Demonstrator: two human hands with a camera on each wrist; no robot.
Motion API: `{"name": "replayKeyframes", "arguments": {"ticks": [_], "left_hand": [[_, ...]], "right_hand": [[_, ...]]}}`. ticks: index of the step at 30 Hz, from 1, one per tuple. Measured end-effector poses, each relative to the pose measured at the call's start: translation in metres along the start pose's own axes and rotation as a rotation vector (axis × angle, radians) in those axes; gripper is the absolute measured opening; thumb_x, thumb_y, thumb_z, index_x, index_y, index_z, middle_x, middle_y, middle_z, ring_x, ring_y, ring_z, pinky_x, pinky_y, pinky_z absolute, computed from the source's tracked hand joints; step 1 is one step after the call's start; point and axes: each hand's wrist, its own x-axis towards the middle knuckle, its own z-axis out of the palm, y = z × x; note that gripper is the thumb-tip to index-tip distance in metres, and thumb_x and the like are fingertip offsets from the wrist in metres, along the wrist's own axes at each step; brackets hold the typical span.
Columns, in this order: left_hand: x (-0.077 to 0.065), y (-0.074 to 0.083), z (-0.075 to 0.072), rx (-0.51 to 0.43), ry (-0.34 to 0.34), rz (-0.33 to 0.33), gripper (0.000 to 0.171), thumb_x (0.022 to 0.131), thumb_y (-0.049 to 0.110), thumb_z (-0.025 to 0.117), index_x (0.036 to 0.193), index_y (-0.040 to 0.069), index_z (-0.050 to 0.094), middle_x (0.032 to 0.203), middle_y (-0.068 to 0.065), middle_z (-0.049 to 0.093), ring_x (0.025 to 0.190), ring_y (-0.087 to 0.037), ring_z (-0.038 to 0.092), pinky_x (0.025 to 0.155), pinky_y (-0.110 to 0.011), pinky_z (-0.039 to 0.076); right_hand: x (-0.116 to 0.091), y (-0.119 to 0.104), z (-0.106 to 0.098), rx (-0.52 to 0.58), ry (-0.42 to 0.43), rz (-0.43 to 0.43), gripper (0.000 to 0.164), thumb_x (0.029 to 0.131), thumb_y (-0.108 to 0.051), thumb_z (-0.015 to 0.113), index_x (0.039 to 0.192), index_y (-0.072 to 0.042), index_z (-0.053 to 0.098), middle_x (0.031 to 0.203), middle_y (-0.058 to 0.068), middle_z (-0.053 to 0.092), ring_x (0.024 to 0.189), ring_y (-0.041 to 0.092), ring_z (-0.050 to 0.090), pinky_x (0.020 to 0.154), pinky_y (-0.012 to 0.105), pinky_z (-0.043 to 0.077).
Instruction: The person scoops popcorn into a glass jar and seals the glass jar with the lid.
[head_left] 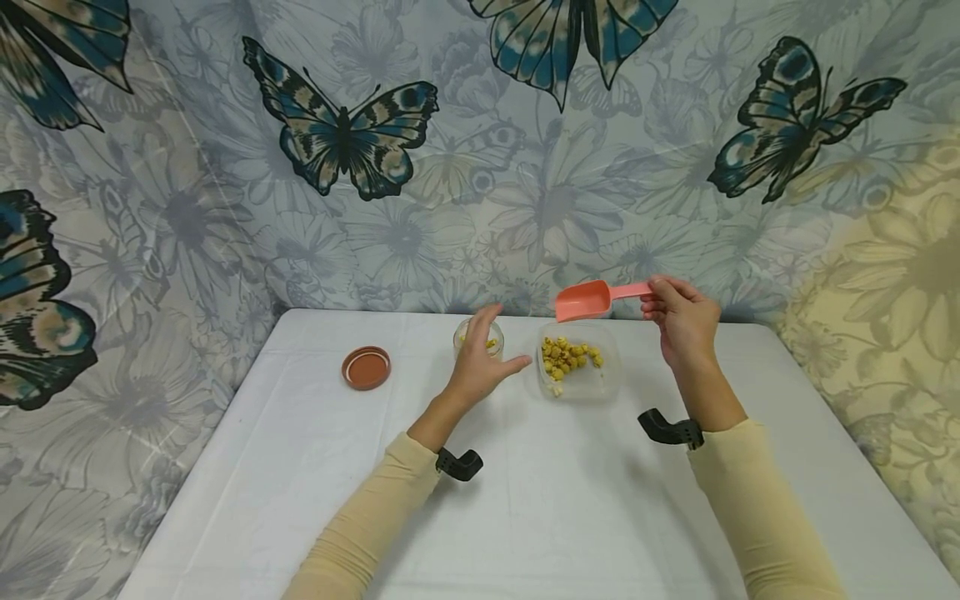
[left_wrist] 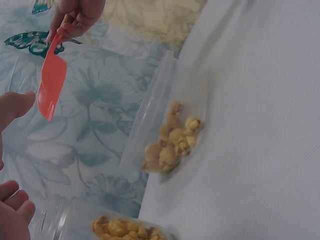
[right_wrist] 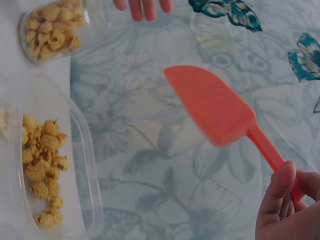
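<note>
My right hand [head_left: 686,325] pinches the handle of a coral-pink scoop [head_left: 584,301], held up over the back edge of a clear plastic container [head_left: 600,385]. Popcorn [head_left: 564,357] lies in that container, mostly toward its left side. In the right wrist view the scoop [right_wrist: 212,105] shows its underside. My left hand [head_left: 480,367] hovers by a clear glass jar [head_left: 498,331], thumb and fingers spread apart and holding nothing. The left wrist view shows a gap between those fingers and the jar [left_wrist: 62,222]. Yellow popcorn [right_wrist: 54,27] fills the jar's lower part.
A brown round lid [head_left: 367,368] lies on the white-covered table [head_left: 300,467], left of the jar. Behind the table's back edge hangs a butterfly-and-flower patterned cloth [head_left: 420,233]. Black wrist mounts [head_left: 459,465] sit on both forearms.
</note>
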Motion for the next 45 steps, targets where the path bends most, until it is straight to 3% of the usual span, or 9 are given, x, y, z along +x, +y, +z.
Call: {"name": "replayKeyframes", "arguments": {"ticks": [10,18,24,32,38,45], "left_hand": [[0.001,-0.001,0.007,0.007,-0.012,0.031,0.083,0.082,0.024,0.079,0.149,0.008,0.034,0.153,-0.013,0.033,0.143,-0.03,0.033,0.115,-0.051,0.034],[-0.001,-0.001,0.013,-0.013,-0.069,0.0,0.082,0.084,0.026,0.077,0.151,0.011,0.032,0.154,-0.012,0.033,0.143,-0.029,0.034,0.115,-0.05,0.035],[-0.001,0.0,0.017,-0.029,-0.082,0.038,0.081,0.084,0.022,0.077,0.15,0.009,0.033,0.153,-0.013,0.035,0.142,-0.028,0.036,0.116,-0.044,0.035],[-0.005,0.002,0.028,0.116,-0.142,0.066,0.08,0.085,0.033,0.075,0.15,0.011,0.034,0.152,-0.011,0.036,0.142,-0.028,0.036,0.113,-0.05,0.037],[-0.007,-0.003,0.038,0.152,-0.169,0.026,0.079,0.086,0.037,0.073,0.15,0.014,0.034,0.152,-0.009,0.038,0.142,-0.026,0.036,0.114,-0.046,0.037],[-0.007,-0.006,0.047,0.196,-0.205,-0.04,0.081,0.087,0.042,0.072,0.15,0.009,0.034,0.153,-0.01,0.038,0.142,-0.026,0.038,0.114,-0.044,0.038]], "right_hand": [[0.005,0.005,-0.011,-0.068,0.074,-0.001,0.01,0.082,-0.011,0.077,0.09,-0.004,0.074,0.065,0.005,0.071,0.047,0.011,0.062,0.047,0.019,0.053],[0.006,0.013,-0.022,-0.085,0.127,0.023,0.015,0.081,-0.013,0.078,0.091,-0.003,0.073,0.067,0.005,0.07,0.048,0.012,0.062,0.047,0.019,0.053],[0.008,0.016,-0.027,-0.086,0.163,0.02,0.015,0.083,-0.009,0.076,0.094,0.0,0.073,0.065,0.005,0.07,0.045,0.011,0.06,0.045,0.019,0.052],[0.008,0.021,-0.034,-0.139,0.188,0.018,0.005,0.087,-0.006,0.071,0.083,-0.007,0.073,0.062,0.005,0.069,0.044,0.011,0.059,0.043,0.019,0.051],[0.009,0.027,-0.04,-0.188,0.201,0.021,0.006,0.087,-0.007,0.072,0.082,-0.009,0.072,0.061,0.003,0.068,0.043,0.01,0.059,0.043,0.019,0.051],[0.008,0.035,-0.044,-0.268,0.22,0.028,0.003,0.089,-0.005,0.069,0.087,-0.007,0.07,0.061,0.001,0.067,0.044,0.009,0.058,0.043,0.019,0.051]]}}
